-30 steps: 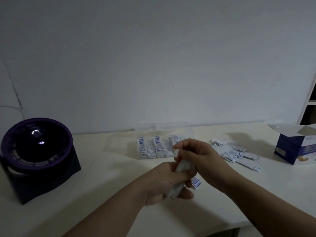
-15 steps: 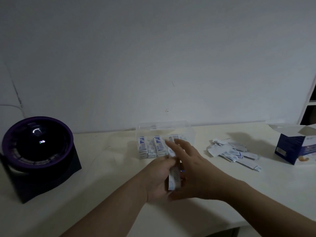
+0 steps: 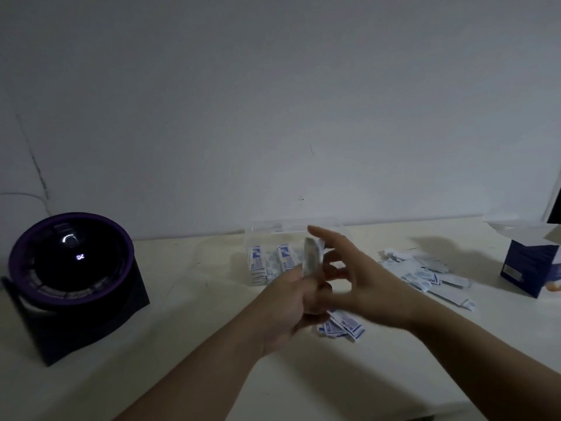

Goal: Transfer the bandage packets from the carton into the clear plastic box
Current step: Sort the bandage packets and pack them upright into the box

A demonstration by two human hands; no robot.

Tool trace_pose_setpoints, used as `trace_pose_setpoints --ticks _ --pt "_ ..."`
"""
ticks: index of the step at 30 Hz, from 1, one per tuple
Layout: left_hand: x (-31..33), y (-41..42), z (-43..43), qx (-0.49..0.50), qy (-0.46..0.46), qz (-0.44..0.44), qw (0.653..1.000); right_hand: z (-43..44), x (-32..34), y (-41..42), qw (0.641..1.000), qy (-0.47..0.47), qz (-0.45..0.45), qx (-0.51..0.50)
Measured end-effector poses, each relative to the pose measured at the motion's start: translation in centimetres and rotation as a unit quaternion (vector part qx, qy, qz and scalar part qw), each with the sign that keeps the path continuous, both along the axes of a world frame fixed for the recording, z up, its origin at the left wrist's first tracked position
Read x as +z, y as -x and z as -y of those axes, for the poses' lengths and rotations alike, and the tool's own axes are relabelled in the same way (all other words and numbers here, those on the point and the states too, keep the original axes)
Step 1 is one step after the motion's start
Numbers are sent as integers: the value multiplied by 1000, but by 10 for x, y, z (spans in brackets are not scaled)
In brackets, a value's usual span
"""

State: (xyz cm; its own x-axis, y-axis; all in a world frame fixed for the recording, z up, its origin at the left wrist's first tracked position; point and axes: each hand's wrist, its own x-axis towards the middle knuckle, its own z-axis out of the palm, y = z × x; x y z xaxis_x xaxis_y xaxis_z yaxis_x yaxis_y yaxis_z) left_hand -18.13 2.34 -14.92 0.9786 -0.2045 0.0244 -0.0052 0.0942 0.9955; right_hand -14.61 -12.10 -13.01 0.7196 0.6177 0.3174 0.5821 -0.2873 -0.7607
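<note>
left hand (image 3: 288, 305) wrapped round one upright stack of bandage packets (image 3: 310, 256) | right hand (image 3: 367, 281) loose, fingers spread, at the stack's 3 o'clock | one clear plastic box (image 3: 258, 235) at 12, two bundles (image 3: 285, 256) showing inside | loose pile (image 3: 425, 275) at 2, too blurry to count | one carton (image 3: 525, 268) further out at 3, flaps up

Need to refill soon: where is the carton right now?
In the head view the carton stands at the far right of the table, flaps open, right of the loose packet pile.
</note>
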Motion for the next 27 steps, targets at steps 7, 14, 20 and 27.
trace_pose_setpoints --ticks 7,14,20,27 --pt "40 -19 -4 36 -104 50 993 -8 38 -35 986 -158 6 -60" --pt "90 -76 -12 206 -363 187 889 -14 51 -87 955 -189 110 -199" --pt "101 -123 -1 202 -417 176 869 -12 34 -130 935 -195 157 -251" --pt "68 -159 -1 123 -444 16 887 -7 21 -171 962 84 125 -227"
